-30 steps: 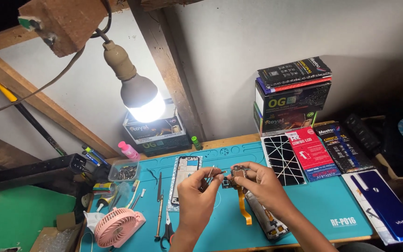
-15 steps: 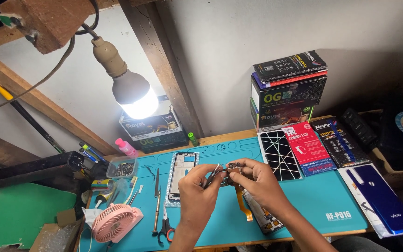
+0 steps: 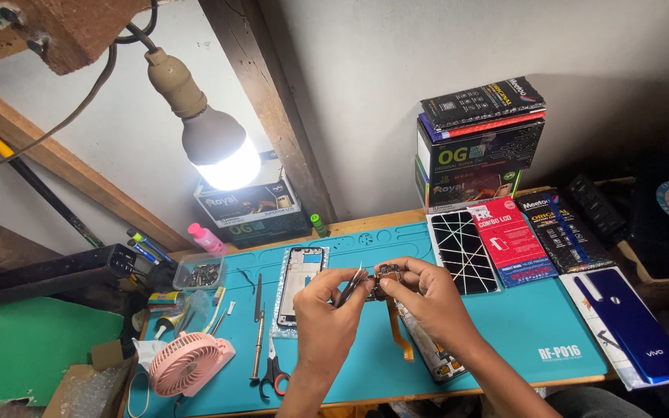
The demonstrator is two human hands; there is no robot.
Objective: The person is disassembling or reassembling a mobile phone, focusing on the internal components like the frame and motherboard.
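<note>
A small part [image 3: 387,277] is still being pinched in the right hand [image 3: 427,298] above the mat [image 3: 505,325], while tweezers [image 3: 352,285], gripped by the left hand [image 3: 320,310], are being kept at it as before, so the work is continuing

This is a small phone-repair workbench — a teal work mat [image 3: 505,325] lies over a wooden bench set against a bare wall. A phone frame [image 3: 300,288], a screwdriver [image 3: 258,325], scissors [image 3: 274,370] and a tray of small parts [image 3: 200,272] lie on it — stacked boxes [image 3: 480,143] behind, a bare bulb [image 3: 218,151] overhead.
</note>
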